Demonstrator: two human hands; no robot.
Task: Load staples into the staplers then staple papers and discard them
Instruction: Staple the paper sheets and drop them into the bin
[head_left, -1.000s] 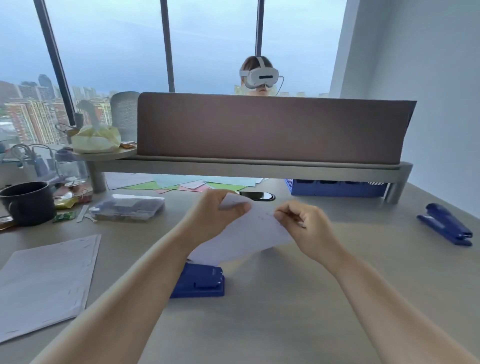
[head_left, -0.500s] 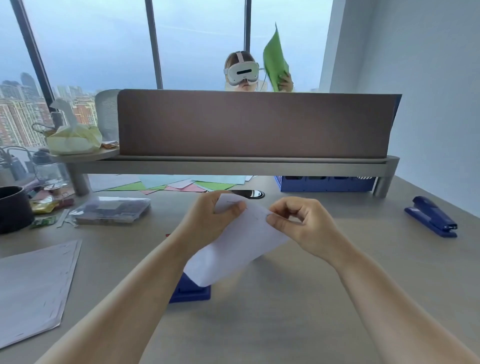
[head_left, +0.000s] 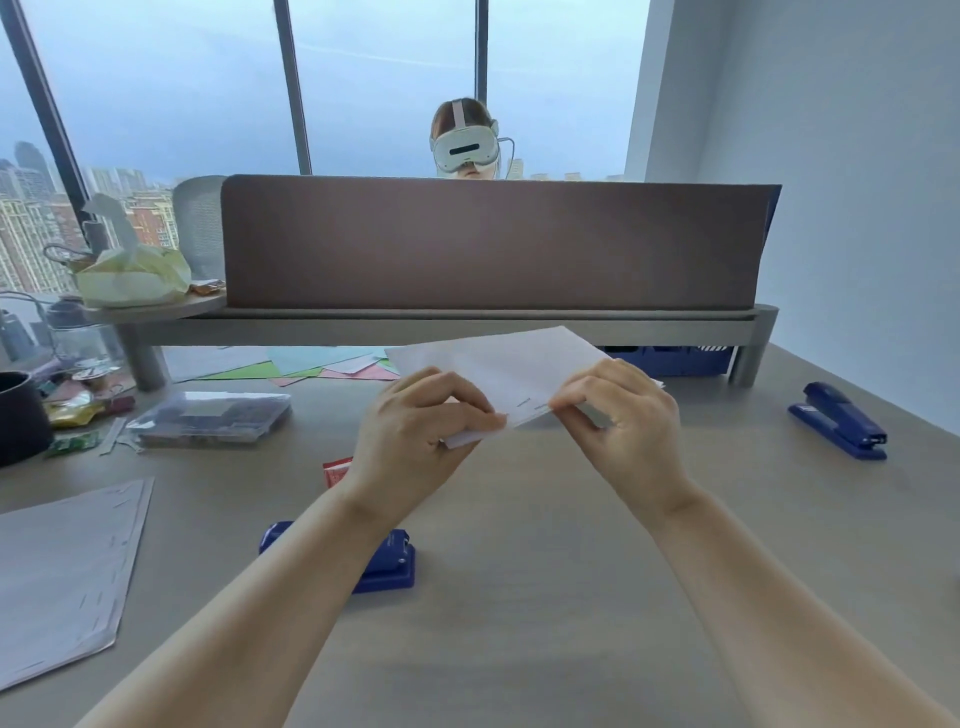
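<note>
Fingertips (head_left: 493, 418) of the left hand (head_left: 415, 431) are pinching the near edge of the white papers (head_left: 509, 364), clamped on them, while the right hand (head_left: 618, 415) is gripping the same edge just beside, thumb and fingers closed on the sheets. Two staples are showing in the paper between the hands. Both hands are holding the papers above the desk (head_left: 545, 597). At six o'clock from the left hand, a blue stapler (head_left: 387, 564) is lying under the forearm. At three o'clock, well apart, a second blue stapler (head_left: 839, 421) is resting. At eight o'clock, a paper stack (head_left: 62, 566) is lying flat, and at nine o'clock a clear plastic box (head_left: 208, 418) is sitting.
</note>
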